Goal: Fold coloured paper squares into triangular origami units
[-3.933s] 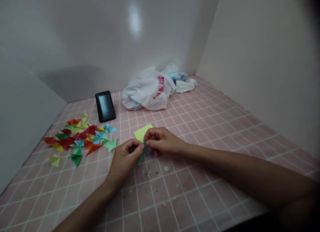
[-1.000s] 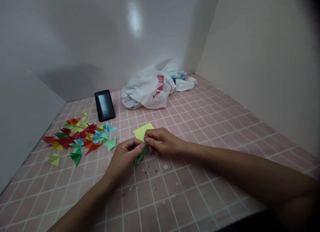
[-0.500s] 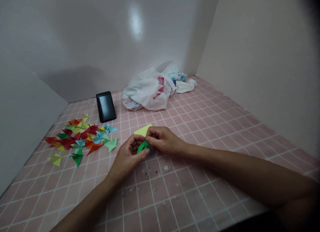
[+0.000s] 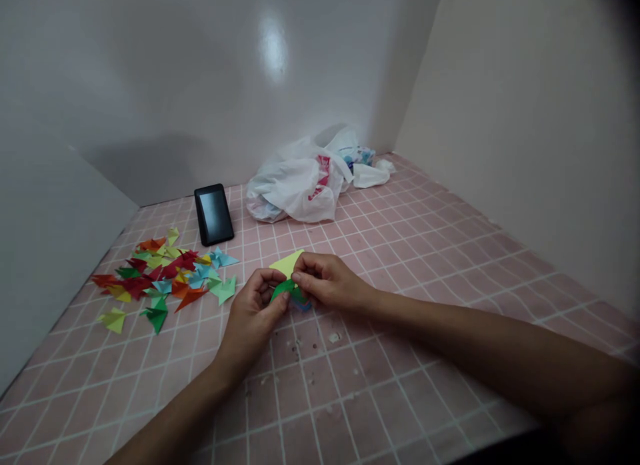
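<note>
My left hand [image 4: 253,311] and my right hand [image 4: 327,281] meet above the pink tiled surface [image 4: 380,378], pinching a small folded green paper piece [image 4: 283,290] between their fingers. A bit of blue paper [image 4: 302,303] shows beneath it, next to my right fingertips, and is partly hidden. Just behind my hands, a yellow paper square [image 4: 287,263] lies flat on the tiles, its near part covered by my fingers.
A heap of several folded paper triangles [image 4: 163,276] in many colours lies to the left. Farther back stand a black tablet or phone [image 4: 214,215] and a crumpled white plastic bag [image 4: 295,188]. White walls bound the surface at the back and sides.
The green paper has gone from a narrow strip pointing down to a curved piece held across my fingers. My hands have drawn closer together over the yellow square.
</note>
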A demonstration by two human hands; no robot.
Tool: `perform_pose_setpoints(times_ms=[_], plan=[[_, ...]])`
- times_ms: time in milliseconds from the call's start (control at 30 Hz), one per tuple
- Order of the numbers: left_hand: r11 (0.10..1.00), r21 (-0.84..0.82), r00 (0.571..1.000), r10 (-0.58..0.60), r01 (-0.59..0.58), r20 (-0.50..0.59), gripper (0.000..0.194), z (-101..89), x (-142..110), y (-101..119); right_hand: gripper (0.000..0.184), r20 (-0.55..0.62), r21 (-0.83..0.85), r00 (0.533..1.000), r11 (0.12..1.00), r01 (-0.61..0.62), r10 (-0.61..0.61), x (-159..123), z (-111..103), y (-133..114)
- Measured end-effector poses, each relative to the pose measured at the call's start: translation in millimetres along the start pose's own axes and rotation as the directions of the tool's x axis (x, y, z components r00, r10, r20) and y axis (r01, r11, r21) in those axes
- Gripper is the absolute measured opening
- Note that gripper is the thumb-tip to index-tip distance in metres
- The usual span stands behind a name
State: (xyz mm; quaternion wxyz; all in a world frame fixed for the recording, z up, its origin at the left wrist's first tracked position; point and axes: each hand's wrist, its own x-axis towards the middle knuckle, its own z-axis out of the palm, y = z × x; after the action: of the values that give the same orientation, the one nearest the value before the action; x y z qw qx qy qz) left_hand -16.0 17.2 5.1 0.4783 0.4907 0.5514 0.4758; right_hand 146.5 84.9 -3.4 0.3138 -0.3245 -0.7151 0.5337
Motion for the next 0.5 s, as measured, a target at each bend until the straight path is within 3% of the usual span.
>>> perform_pose_setpoints(times_ms=[167, 500], plan=[[0.997, 0.045, 0.998, 0.062, -0.062, -0.004, 0.023, -0.3, -1.2, -0.1, 0.01, 0.067, -0.108, 0.997, 0.994, 0.034, -0.027, -2.4, 1.0, -2.6], [0.948, 0.264, 0.984, 0.176, -0.176, 0.022, 0.021, -3.8, -3.6, -8.9, 0.014, 0.047, -0.18, 0.996, 0.98, 0.081, -0.074, -4.8, 2.7, -2.5]])
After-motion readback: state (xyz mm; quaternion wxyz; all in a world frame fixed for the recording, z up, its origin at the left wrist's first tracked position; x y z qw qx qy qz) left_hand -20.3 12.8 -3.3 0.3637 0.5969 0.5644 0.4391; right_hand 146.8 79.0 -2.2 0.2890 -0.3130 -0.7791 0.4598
